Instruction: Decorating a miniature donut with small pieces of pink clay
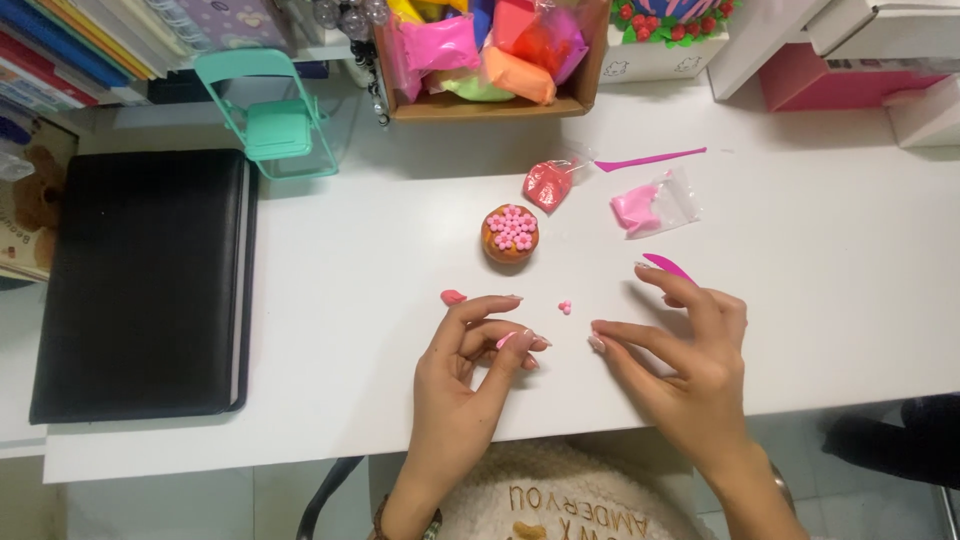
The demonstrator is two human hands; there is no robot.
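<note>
Left hand: our left hand [470, 365] rests on the white table [820, 290], thumb and forefinger pinched together on a small pink clay piece [507, 339].
Right hand: our right hand [690, 350] hovers beside it, fingers spread and curled; a pink modelling tool [668, 267] shows at its upper fingers, though we cannot tell whether they grip it.
Tiny flower: a tiny pink clay flower [565, 307] lies on the table between the two hands, touching neither.
Clay pot: a brown clay pot [510, 235] topped with pink flowers stands just beyond the hands.
Scrap: a pink clay scrap [453, 296] lies near our left fingertips.
Surroundings: two clay bags [650, 205], a black folder [140, 280] and a green miniature folding chair [275, 120].
</note>
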